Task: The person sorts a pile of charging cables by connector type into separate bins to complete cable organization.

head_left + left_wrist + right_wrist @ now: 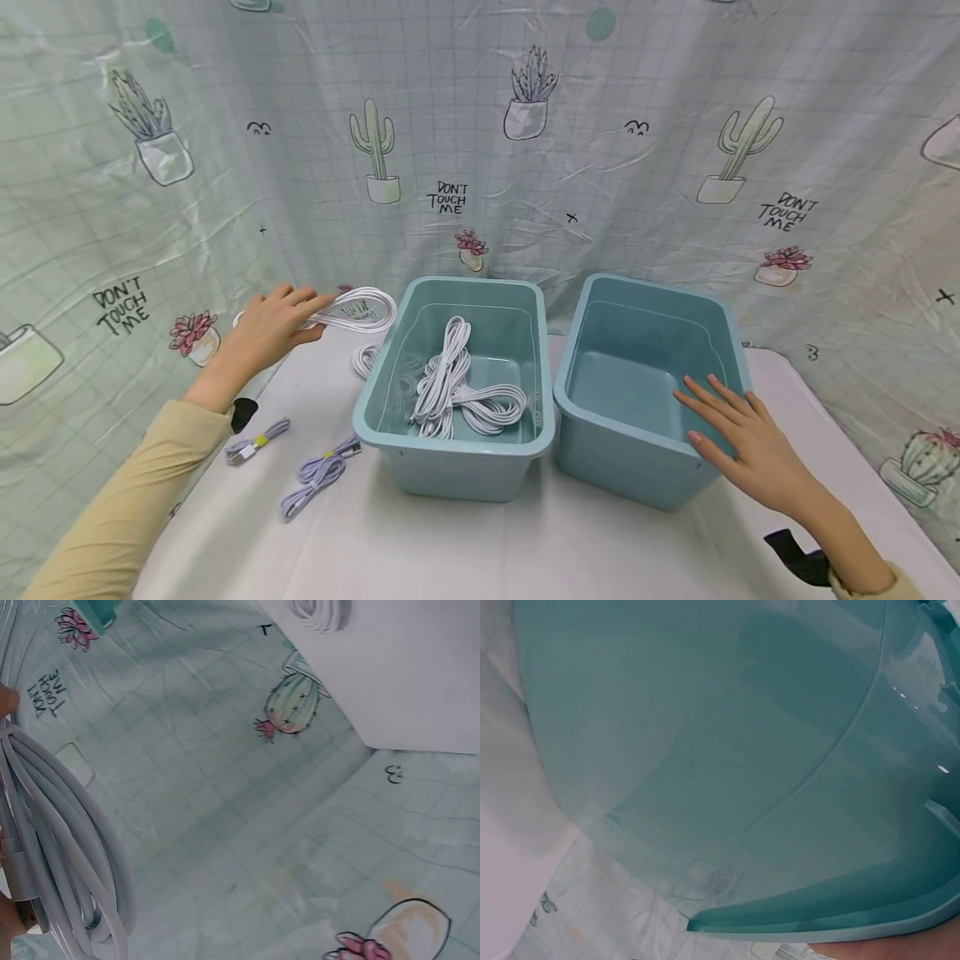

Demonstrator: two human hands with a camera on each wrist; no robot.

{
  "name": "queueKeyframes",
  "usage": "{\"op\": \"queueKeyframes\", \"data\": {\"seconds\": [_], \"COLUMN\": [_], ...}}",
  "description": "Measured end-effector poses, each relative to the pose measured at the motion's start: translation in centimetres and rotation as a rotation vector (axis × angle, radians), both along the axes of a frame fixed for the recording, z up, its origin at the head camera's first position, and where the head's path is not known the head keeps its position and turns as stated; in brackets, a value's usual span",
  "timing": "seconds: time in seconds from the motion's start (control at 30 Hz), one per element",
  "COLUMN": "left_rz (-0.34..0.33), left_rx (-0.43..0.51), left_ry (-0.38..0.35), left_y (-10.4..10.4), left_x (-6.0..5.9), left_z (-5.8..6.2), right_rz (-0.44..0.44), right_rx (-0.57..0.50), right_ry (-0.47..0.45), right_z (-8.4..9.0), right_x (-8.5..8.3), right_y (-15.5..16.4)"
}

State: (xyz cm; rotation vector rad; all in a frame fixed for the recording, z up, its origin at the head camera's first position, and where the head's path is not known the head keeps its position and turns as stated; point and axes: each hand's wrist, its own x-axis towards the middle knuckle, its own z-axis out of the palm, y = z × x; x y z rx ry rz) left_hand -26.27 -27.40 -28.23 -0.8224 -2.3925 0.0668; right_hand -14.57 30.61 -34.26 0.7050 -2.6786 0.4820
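My left hand (273, 329), left of centre in the head view, grips a white coiled cable (358, 310) held just above the table (480, 542), beside the left bin (390, 392). The left wrist view shows the loops (60, 847) bunched in the fingers. I judge it light, floppy and slick; the coils will likely spring apart, so hold across the whole bundle mid-loop, not by one strand. My right hand (738, 437) lies flat and open on the rim of the empty right bin (600, 292). Lower left: lilac cables (315, 479) on the table.
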Motion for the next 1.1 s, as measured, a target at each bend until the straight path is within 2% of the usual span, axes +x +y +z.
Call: {"op": "queueKeyframes", "data": {"seconds": [0.2,0.4,0.7,0.9,1.1], "left_rz": [-0.026,-0.088,-0.184,-0.241,-0.271], "left_rx": [-0.023,-0.054,-0.101,-0.143,-0.201], "left_ry": [-0.005,0.018,0.056,0.04,0.02], "left_y": [1.7,3.8,7.1,8.9,10.7], "left_x": [0.0,-0.2,-0.9,-1.3,-1.5], "left_z": [1.4,2.4,3.3,3.7,4.3], "right_rz": [-0.003,-0.002,-0.001,0.002,0.001], "right_rx": [0.004,0.0,0.005,0.0,-0.005], "right_ry": [0.001,-0.004,-0.003,0.001,0.003], "right_z": [-0.1,-0.1,-0.2,-0.2,-0.2], "right_x": [0.0,-0.1,-0.2,-0.2,-0.1], "right_y": [0.1,0.2,0.2,0.3,0.3]}}
